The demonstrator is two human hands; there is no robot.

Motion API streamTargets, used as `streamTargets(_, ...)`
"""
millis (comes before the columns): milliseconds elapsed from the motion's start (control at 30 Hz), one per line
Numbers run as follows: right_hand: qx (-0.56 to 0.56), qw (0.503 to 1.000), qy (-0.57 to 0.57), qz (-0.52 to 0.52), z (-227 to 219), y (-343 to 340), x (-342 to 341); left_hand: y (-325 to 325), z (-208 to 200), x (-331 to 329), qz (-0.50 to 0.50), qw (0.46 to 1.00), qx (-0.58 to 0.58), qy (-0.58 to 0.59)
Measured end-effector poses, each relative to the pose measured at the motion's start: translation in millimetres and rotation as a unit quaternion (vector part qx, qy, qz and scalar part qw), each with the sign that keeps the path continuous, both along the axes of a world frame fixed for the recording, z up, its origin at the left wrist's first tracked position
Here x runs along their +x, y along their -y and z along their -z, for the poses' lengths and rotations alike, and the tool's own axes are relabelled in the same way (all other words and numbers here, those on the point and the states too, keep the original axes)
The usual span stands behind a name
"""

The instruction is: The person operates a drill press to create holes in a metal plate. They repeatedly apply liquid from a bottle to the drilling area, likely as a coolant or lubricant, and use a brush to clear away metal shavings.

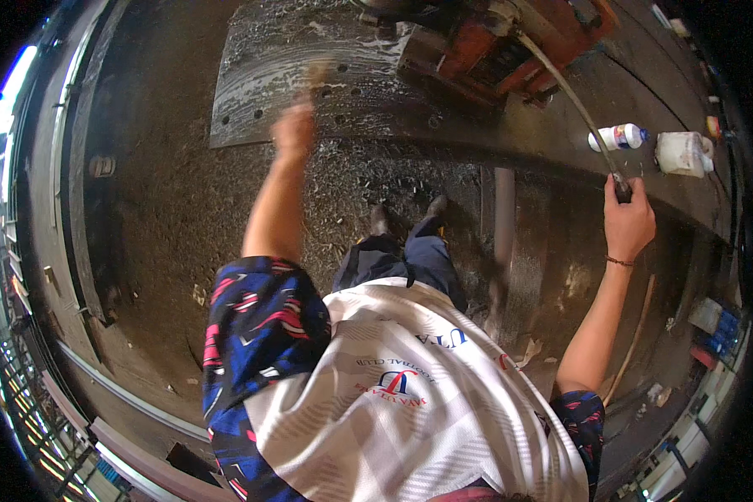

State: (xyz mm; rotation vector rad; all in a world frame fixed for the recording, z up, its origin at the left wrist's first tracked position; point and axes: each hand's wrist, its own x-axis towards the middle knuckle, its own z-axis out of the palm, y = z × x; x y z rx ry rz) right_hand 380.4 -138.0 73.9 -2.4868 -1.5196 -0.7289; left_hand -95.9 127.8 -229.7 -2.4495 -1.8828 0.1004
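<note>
My left hand [294, 131] is closed over the near edge of a wet metal plate [268, 58] that has several holes in it. A brush-like tan tool [318, 74], smeared by motion, sticks out from its fingers over the plate. Out to the right, my right hand [629, 224] grips the dark handle [622, 189] of a long pale rod [565, 88]. This rod runs up to an orange-red machine [502, 58] standing at the plate's right end; it looks curved in this view.
On the dark surface to the right lie a white bottle [617, 137] with a blue cap and a whitish jug [682, 154]. Metal shavings [343, 188] cover the floor around my boots [381, 219]. A small pale can [102, 166] stands far left, near long metal beams [77, 167].
</note>
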Motion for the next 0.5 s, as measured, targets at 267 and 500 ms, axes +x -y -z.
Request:
streamTargets(267,0.02,0.999,0.023,0.021,9.1,-1.9,5.1,59.3,-49.7,-215.5,-0.262,0.961,0.068,0.055)
streamTargets(500,0.037,0.998,0.027,-0.041,4.3,-7.4,0.2,57.4,-19.8,92.4,0.064,0.98,-0.019,0.19)
